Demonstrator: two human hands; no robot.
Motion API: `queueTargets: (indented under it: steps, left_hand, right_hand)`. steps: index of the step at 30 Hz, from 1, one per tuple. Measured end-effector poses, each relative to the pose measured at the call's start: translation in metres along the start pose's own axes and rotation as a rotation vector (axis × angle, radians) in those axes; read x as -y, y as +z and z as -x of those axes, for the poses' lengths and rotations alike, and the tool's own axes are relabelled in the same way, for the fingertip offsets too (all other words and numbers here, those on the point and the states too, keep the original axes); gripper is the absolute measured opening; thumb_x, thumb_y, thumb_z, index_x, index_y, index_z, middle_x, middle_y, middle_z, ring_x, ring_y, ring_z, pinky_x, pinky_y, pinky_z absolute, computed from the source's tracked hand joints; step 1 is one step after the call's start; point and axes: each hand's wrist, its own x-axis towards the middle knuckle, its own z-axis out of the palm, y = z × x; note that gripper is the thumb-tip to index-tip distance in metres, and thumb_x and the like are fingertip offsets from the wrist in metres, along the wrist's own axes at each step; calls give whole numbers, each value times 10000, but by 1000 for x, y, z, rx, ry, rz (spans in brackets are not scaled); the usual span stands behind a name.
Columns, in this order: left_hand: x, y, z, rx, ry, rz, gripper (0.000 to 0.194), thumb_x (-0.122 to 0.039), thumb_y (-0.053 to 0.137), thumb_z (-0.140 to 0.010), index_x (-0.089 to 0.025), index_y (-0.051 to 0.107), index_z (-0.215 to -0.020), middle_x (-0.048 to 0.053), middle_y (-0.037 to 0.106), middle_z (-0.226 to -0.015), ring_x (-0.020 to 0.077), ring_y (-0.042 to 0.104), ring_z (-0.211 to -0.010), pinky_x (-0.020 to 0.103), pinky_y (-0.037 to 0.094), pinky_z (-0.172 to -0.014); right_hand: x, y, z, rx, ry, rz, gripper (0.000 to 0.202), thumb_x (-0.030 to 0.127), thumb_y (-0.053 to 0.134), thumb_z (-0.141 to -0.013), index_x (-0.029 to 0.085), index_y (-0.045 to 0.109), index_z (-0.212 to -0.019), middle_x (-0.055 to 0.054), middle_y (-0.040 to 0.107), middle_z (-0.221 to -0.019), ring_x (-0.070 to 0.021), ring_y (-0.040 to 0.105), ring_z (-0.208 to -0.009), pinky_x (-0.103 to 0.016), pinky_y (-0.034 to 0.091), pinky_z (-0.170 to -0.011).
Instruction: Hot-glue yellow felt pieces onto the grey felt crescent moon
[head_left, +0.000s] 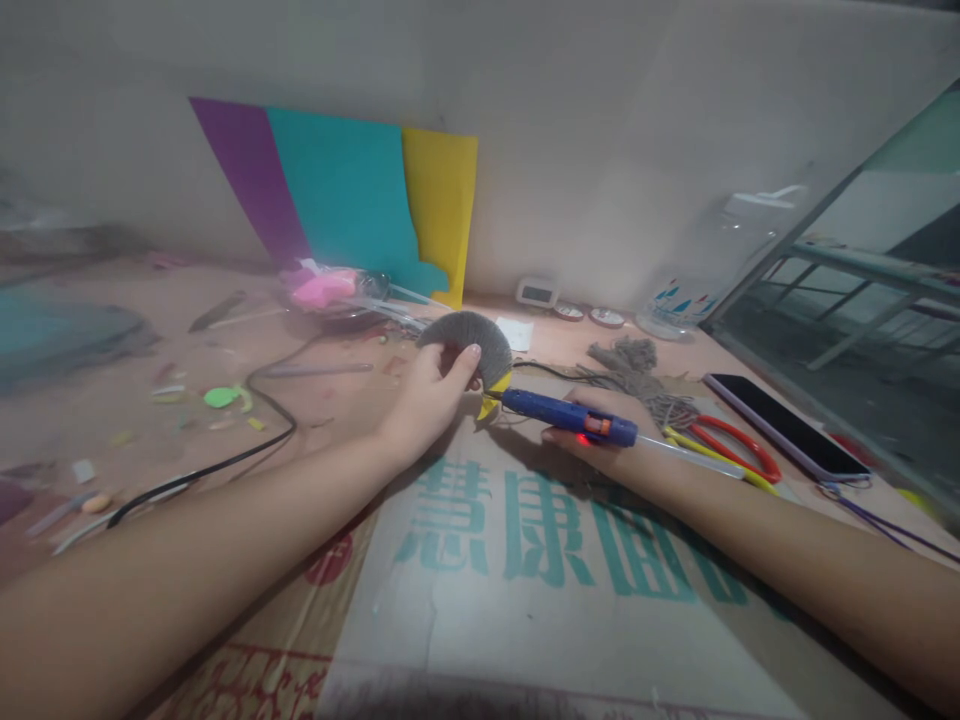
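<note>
A: Where is the work, and how do your hands hold it?
B: Centre: the grey yarn-wrapped ring, raised above the printed cardboard; your left hand pinches it, thumb on the near face, the other fingers partly hidden behind; a yellow piece shows at its lower right edge.
A: And your right hand?
B: Closed round the blue glue gun, whose body hides part of the grip; the nozzle points left at the yellow piece, though you cannot tell whether they touch; a clear glue stick projects from the rear, above the handles of the red-and-yellow scissors.
A: What surrounds you?
B: Right: grey yarn beside the scissors, then a smartphone; behind, a clear bottle and a small white digital display; rear left, purple, turquoise and yellow sheets upright behind a pink bundle in clear plastic.
A: What stands in the way?
B: Your forearms cover parts of the cardboard; a black cable curves across the cluttered left side, close to your left forearm.
</note>
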Motion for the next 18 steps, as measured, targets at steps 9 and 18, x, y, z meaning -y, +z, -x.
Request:
queueTargets:
  steps: [9, 18]
  left_hand:
    - [1, 0, 0, -1, -1, -11, 274, -439, 552, -890, -188, 566, -782, 10, 608, -709, 177, 599, -710, 301, 454, -696]
    - [2, 0, -2, -2, -8, 0, 274, -440, 553, -888, -188, 564, -779, 10, 607, -723, 174, 594, -720, 299, 453, -701]
  right_hand:
    - [3, -2, 0, 38, 48, 11, 279, 473, 661, -770, 227, 601, -653, -15, 601, -605, -168, 549, -560, -282, 397, -505]
    - [-1, 1, 0, 4, -8, -12, 300, 475, 649, -781, 213, 585, -651, -10, 588, -584, -167, 540, -550, -289, 383, -511]
